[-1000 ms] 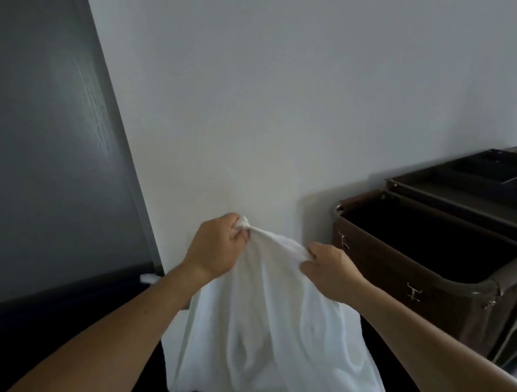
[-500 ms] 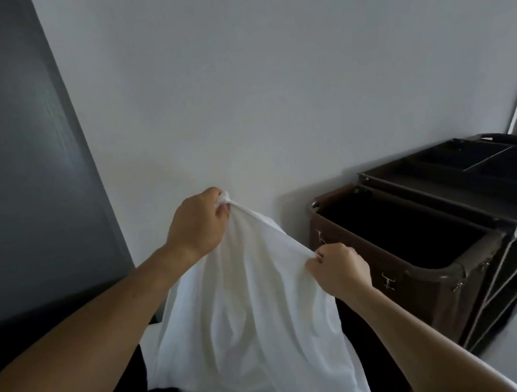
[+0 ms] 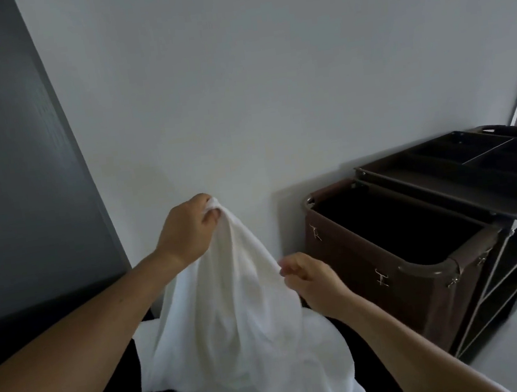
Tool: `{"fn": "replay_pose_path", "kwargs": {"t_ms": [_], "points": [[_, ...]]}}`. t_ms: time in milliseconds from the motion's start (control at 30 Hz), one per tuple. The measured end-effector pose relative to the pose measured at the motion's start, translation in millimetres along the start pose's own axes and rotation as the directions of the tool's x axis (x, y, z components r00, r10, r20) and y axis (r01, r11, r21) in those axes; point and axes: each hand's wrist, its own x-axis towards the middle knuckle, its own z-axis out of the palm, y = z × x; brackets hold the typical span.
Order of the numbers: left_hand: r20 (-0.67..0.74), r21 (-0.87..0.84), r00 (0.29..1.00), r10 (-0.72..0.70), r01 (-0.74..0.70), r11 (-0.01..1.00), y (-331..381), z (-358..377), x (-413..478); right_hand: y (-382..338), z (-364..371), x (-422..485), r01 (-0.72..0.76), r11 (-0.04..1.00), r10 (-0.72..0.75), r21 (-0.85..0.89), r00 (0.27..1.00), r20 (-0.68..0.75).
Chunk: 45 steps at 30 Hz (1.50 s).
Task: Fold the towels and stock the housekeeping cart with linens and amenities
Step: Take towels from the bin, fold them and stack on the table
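White terry towel [image 3: 232,313]: held up before the pale wall, hanging in folds. Its bunched top is gripped by the left hand [image 3: 186,230]; its edge is pinched lower by the right hand [image 3: 313,278]. Dark brown housekeeping cart [image 3: 355,255]: parked near, right.

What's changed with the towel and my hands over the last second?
The right hand has worked down the towel edge, lower relative to the left hand, so the edge between them now slopes more steeply. Its grip looks like a fingertip pinch now. The left hand keeps its grip on the bunched top corner. The towel still hangs unfolded, and the cart stays by the wall.
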Motion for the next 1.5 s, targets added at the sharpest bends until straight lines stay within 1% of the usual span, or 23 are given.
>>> {"fn": "replay_pose_path", "kwargs": {"t_ms": [100,167,200,233,267,300,367,433,467,500,633,800,867,933,967,1000,1067,1133,1200,1267,1333,1433,1500], "points": [[-0.066,-0.045,0.998,0.01,-0.013,0.999,12.6,-1.1,2.7,-9.5,25.3,4.8,0.025,0.999,-0.026,0.038,0.999,0.033],[-0.084,-0.053,0.996,0.009,-0.014,0.998,17.2,-1.5,1.3,-11.4,37.1,5.8,-0.005,1.0,0.005,-0.012,1.0,-0.025],[-0.082,-0.056,0.997,0.016,-0.021,0.998,19.1,-1.0,-0.7,-10.4,40.2,6.6,-0.034,0.999,0.035,0.016,0.996,-0.083],[-0.078,-0.06,0.997,0.024,-0.029,0.998,20.6,-0.2,-3.0,-9.5,41.1,7.2,-0.071,0.992,0.083,0.102,0.99,-0.116],[-0.075,-0.062,0.997,0.03,-0.034,0.997,21.3,0.7,-4.9,-8.5,40.7,8.8,-0.118,0.975,0.14,0.189,0.984,-0.108],[-0.075,-0.066,0.997,0.028,-0.033,0.997,21.3,1.2,-6.6,-6.9,39.9,8.0,-0.171,0.96,0.19,0.222,0.979,-0.069],[-0.092,-0.076,0.996,0.009,-0.016,0.997,20.8,0.6,-7.3,-2.7,36.9,5.7,-0.294,0.946,0.291,0.135,0.956,0.043],[-0.108,-0.09,0.994,-0.015,0.005,0.996,20.8,-0.4,-6.9,1.9,36.5,3.6,-0.415,0.907,0.422,-0.079,0.889,0.177],[-0.111,-0.096,0.994,-0.021,0.01,0.995,21.5,-0.3,-6.8,3.8,37.9,3.8,-0.439,0.875,0.477,-0.204,0.854,0.207],[-0.111,-0.103,0.994,-0.024,0.013,0.995,22.6,-0.2,-7.0,5.9,40.0,5.0,-0.441,0.847,0.505,-0.297,0.842,0.191],[-0.117,-0.15,0.993,-0.022,0.004,0.989,31.4,0.3,-9.2,12.6,52.3,7.9,-0.435,0.805,0.47,-0.403,0.883,-0.014],[-0.122,-0.194,0.992,0.015,-0.039,0.98,45.4,1.8,-12.6,21.8,57.5,13.1,-0.444,0.787,0.483,-0.429,0.875,-0.02],[-0.128,-0.186,0.991,0.032,-0.056,0.981,43.4,-0.4,-12.4,29.3,55.2,12.3,-0.418,0.814,0.446,-0.403,0.895,-0.028],[-0.127,-0.153,0.992,0.011,-0.03,0.988,31.7,-5.3,-9.4,35.3,50.9,10.5,-0.38,0.881,0.375,-0.282,0.924,-0.071],[-0.122,-0.131,0.992,-0.016,0.0,0.991,22.4,-7.6,-7.2,37.7,46.1,8.4,-0.378,0.911,0.363,-0.165,0.925,-0.115],[-0.118,-0.106,0.992,-0.051,0.038,0.994,11.3,-9.7,-5.2,39.7,39.5,6.7,-0.372,0.928,0.361,-0.033,0.916,-0.174],[-0.126,-0.047,0.984,-0.124,0.119,0.992,-13.7,-12.4,-3.4,45.0,19.0,3.1,-0.339,0.924,0.38,0.178,0.869,-0.316],[-0.122,0.012,0.975,-0.186,0.189,0.982,-38.4,-11.9,-5.3,49.9,-6.3,-0.5,-0.315,0.91,0.404,0.27,0.822,-0.402],[-0.097,0.056,0.972,-0.214,0.22,0.974,-57.0,-6.9,-9.9,51.9,-30.0,-3.4,-0.319,0.912,0.403,0.257,0.809,-0.427],[-0.081,0.082,0.974,-0.214,0.22,0.972,-67.3,1.7,-11.9,49.4,-48.0,-5.9,-0.335,0.912,0.406,0.237,0.82,-0.403],[-0.076,0.11,0.97,-0.23,0.238,0.965,-73.4,9.3,-9.4,41.6,-60.3,-11.2,-0.329,0.921,0.384,0.208,0.857,-0.343],[-0.073,0.121,0.96,-0.271,0.278,0.953,-80.0,15.7,-1.7,28.3,-69.3,-24.6,-0.23,0.97,0.237,0.075,0.965,-0.112],[-0.069,0.128,0.957,-0.281,0.288,0.949,-82.0,18.4,3.5,19.7,-70.9,-34.0,-0.129,0.991,0.13,-0.04,0.992,0.007]]}}
